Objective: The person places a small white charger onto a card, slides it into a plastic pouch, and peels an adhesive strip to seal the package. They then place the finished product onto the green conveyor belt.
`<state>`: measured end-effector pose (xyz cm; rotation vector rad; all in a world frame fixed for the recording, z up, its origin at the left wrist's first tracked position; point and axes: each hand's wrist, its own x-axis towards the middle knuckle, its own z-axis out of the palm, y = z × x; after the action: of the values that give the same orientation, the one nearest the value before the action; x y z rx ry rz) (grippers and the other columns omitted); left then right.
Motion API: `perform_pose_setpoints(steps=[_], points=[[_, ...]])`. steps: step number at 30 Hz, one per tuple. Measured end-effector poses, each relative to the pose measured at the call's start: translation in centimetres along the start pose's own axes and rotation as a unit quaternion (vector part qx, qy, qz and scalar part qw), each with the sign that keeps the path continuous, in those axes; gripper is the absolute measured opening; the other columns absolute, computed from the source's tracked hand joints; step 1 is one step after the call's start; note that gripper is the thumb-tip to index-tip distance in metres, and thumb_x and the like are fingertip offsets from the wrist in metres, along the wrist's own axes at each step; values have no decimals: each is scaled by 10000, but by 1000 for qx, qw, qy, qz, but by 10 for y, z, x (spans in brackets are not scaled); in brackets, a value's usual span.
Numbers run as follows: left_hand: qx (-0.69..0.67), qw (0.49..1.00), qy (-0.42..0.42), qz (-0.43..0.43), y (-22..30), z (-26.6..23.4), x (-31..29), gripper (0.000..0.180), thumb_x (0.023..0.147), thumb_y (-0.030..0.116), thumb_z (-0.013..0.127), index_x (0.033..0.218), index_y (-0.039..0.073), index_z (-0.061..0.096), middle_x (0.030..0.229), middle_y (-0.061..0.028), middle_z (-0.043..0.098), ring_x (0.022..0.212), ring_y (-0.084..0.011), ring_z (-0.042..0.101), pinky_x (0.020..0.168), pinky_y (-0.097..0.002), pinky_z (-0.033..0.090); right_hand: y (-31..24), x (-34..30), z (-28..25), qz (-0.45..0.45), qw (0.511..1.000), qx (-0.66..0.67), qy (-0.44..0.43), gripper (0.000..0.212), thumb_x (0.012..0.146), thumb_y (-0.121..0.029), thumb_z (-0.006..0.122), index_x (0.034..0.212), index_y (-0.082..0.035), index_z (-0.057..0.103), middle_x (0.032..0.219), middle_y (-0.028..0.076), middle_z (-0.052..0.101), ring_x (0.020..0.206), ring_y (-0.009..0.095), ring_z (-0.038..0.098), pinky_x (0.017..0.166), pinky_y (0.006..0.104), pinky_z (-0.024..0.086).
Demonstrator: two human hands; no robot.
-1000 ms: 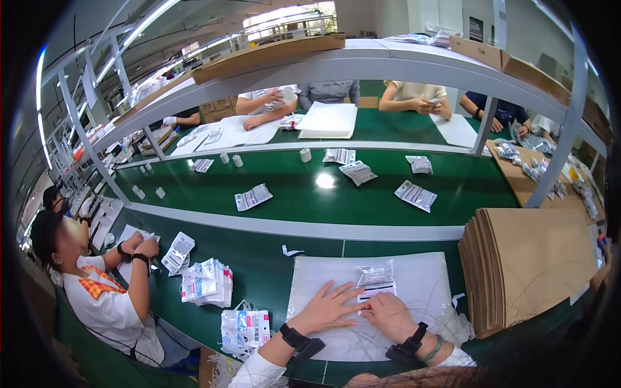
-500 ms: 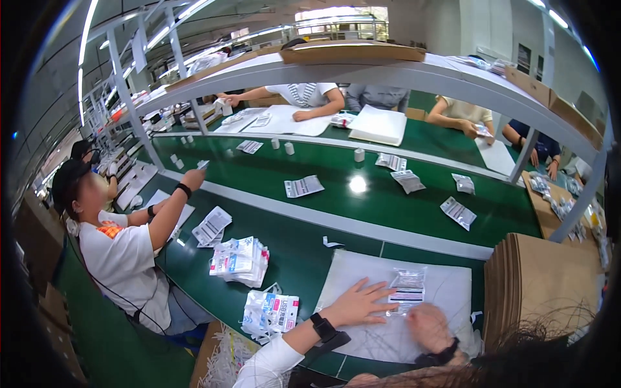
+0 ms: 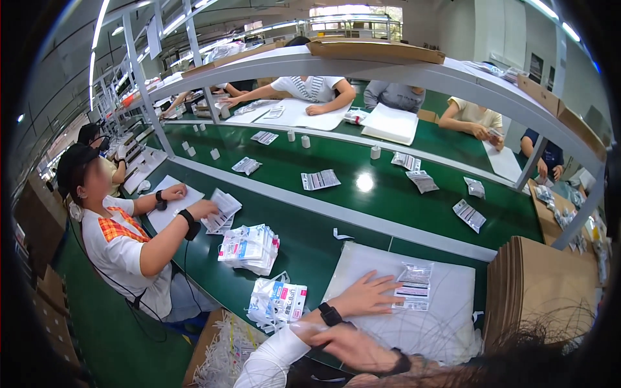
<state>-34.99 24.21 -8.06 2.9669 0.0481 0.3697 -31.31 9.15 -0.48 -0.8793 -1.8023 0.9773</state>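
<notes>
My left hand [image 3: 365, 295] lies flat on a white pad [image 3: 446, 330], its fingers spread. The fingertips reach the left edge of a clear flat packet [image 3: 414, 291] with a printed label. My right hand [image 3: 357, 346] is over my left forearm, just below the black wristband. Its fingers are smeared by motion, and whether they hold anything is hidden. Left of my forearm sits a bundle of white, blue and pink printed packages [image 3: 278, 302]. Behind it rises a taller stack of similar packages [image 3: 251, 249].
Brown cardboard sheets [image 3: 543, 291] stand at the right of the pad. Beyond a grey rail, a green belt [image 3: 272, 200] carries silver packets and small white blocks. A person [image 3: 136, 239] sits at the left beside loose packets [image 3: 223, 210]. A shelf [image 3: 388, 68] crosses above.
My right hand has left the packet's lower edge and moved left over my left forearm. The co-worker's arm has come back from the belt, where another packet now lies.
</notes>
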Motion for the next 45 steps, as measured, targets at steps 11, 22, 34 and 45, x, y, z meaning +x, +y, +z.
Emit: perform_pose_setpoints(steps=[11, 22, 34, 45], points=[[-35, 998, 8, -45, 2, -20, 0, 591, 929, 519, 573, 1440, 233, 498, 1524, 19, 449, 1418, -221, 392, 1150, -543, 278, 31, -62, -142, 157, 938, -148, 270, 231, 962, -26, 539, 1119, -60, 705, 1043, 90, 720, 968, 243, 672, 885, 331, 511], [-9, 997, -41, -62, 7, -31, 3, 617, 893, 499, 644, 1441, 252, 502, 1521, 57, 449, 1431, -272, 357, 1154, -549, 272, 62, -109, -167, 223, 905, -299, 203, 499, 811, 105, 533, 1188, -162, 721, 1189, 0, 712, 940, 242, 572, 884, 307, 483], [2, 996, -41, -83, 5, -38, 6, 576, 862, 505, 675, 1396, 330, 549, 1497, 96, 475, 1417, -257, 368, 1152, -573, 251, 61, -116, -174, 206, 892, -366, 167, 564, 786, 103, 577, 1257, -188, 688, 1189, 1, 706, 969, 245, 526, 939, 346, 422], [-70, 986, 52, -141, 7, -25, 17, 329, 839, 411, 728, 1149, 301, 718, 1276, 112, 634, 1309, -229, 477, 1127, -529, 267, 62, -103, -161, 200, 884, -361, 219, 407, 809, -126, 742, 1210, -164, 684, 1141, 20, 683, 1050, 248, 552, 959, 373, 406]])
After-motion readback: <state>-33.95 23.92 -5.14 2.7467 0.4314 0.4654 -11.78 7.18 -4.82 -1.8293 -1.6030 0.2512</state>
